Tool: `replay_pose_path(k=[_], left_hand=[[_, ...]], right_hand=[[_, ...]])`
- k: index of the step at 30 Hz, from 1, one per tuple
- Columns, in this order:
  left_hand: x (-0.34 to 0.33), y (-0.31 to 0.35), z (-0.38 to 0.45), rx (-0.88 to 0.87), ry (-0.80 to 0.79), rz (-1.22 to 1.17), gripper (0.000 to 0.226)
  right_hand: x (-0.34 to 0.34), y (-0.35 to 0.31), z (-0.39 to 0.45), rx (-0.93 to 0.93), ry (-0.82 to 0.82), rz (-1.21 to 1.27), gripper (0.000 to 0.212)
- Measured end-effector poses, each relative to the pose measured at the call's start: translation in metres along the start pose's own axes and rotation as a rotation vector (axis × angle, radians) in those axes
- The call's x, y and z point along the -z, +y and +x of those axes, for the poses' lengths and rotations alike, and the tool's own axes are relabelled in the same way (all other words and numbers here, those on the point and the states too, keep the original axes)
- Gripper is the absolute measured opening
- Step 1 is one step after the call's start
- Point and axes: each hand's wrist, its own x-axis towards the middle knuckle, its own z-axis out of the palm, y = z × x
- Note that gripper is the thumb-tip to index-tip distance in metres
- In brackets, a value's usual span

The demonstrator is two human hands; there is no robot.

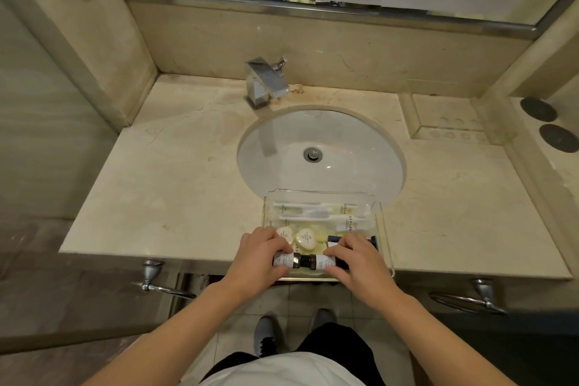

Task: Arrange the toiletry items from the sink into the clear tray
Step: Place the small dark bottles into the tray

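Observation:
A clear tray (384,229) sits on the counter's front edge, overlapping the sink's near rim. Inside it lie wrapped white sachets and toothbrush packs (322,213) at the back, two round cream soaps (305,240) in the middle and a dark blue item (335,239) to the right. Two small dark bottles with white labels lie end to end along the tray's front. My left hand (260,257) grips the left bottle (286,261). My right hand (354,260) grips the right bottle (319,262).
The white sink basin (319,147) with its drain holds nothing. A chrome faucet (266,80) stands behind it. The marble counter (163,185) spreads left and right, with two dark round discs (546,124) at the far right. Towel hooks hang below the counter front.

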Motion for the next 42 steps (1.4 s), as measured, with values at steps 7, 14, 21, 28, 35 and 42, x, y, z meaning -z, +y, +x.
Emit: replay_pose_path(k=[7,14,21,28,35,42], left_hand=[[0.0,-0.002,0.002,-0.039,-0.035,0.065,0.032],[-0.004,-0.005,0.005,-0.071,-0.015,0.096,0.03],[-0.005,-0.009,0.006,-0.081,-0.001,0.086,0.027],[-0.007,-0.01,0.008,-0.086,-0.013,0.116,0.026],[-0.007,-0.008,0.008,-0.13,-0.011,0.223,0.026],[-0.006,-0.016,0.006,-0.162,0.001,0.215,0.038]], right_hand=[[-0.002,0.001,0.004,0.012,-0.027,-0.045,0.027],[0.0,0.001,0.005,0.019,-0.038,-0.037,0.033],[0.002,-0.001,0.007,0.044,-0.059,-0.06,0.034],[0.001,-0.001,0.007,0.056,-0.052,-0.077,0.035],[0.004,-0.004,0.008,0.068,-0.068,-0.106,0.034],[0.005,0.001,0.006,0.003,-0.009,-0.055,0.042]])
